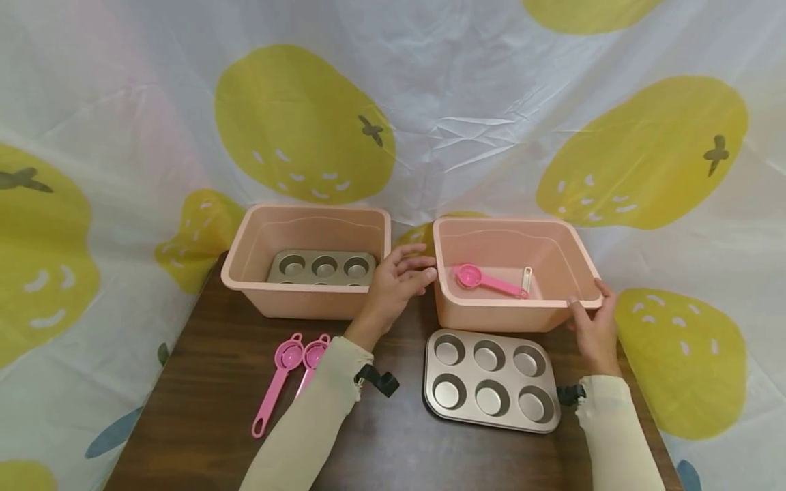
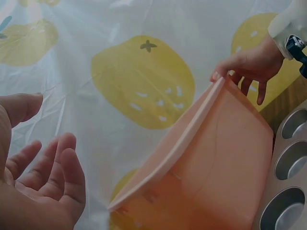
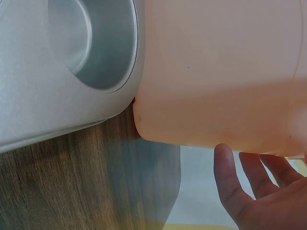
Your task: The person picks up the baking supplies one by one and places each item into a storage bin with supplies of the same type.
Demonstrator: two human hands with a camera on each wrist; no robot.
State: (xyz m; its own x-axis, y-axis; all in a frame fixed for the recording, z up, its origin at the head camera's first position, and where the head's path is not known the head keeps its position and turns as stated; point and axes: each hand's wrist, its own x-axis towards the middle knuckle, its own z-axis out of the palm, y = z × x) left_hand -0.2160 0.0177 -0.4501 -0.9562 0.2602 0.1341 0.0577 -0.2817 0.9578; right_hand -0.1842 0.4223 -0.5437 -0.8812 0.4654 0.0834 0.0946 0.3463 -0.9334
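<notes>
My right hand (image 1: 598, 334) grips the front right corner of the right-hand pink plastic bin (image 1: 491, 315), its thumb over the rim and fingers along the outer side. Beside that bin's left wall is my left hand (image 1: 396, 276), fingers loosely bent and holding nothing; in the left wrist view, a gap separates this hand (image 2: 45, 182) from the bin (image 2: 225, 158). Inside the bin lie a pink long-handled tool (image 1: 491, 281) with a round cup, resembling an egg separator, and a small pale strip (image 1: 527, 278). Just in front sits a six-cup muffin tin (image 1: 469, 378).
A second pink bin (image 1: 307, 300) stands at the left with another muffin tin (image 1: 308, 267) inside. Two more pink tools, one at the left (image 1: 276, 389) and one partly behind my left sleeve (image 1: 313, 354), lie on the dark wooden table (image 1: 184, 409). A lemon-print curtain (image 1: 454, 102) hangs behind.
</notes>
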